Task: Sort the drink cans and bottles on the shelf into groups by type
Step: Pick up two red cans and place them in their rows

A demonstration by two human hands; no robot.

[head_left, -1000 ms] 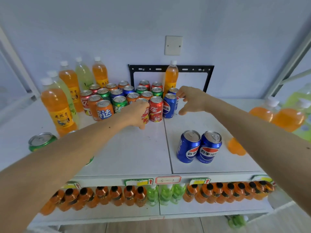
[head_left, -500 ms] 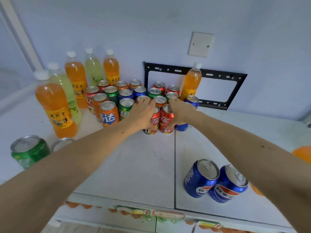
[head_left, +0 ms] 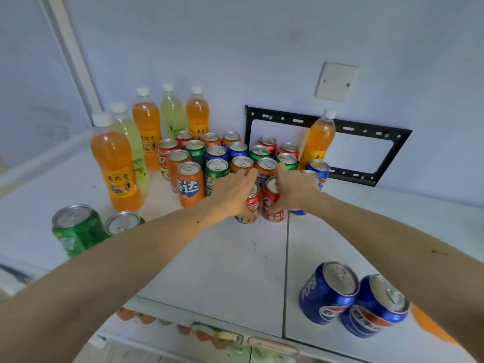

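Mixed cans [head_left: 217,166] standing upright, clustered at shelf [head_left: 214,271] back; two red cans [head_left: 272,205] fronting; bottles [head_left: 115,166] lining left.

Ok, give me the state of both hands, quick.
Left hand: grips a red can.
Right hand: grips the next red can.

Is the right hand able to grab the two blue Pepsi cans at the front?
Probably yes. The two blue Pepsi cans stand alone on open shelf, but the right hand would first have to let go of its red can.
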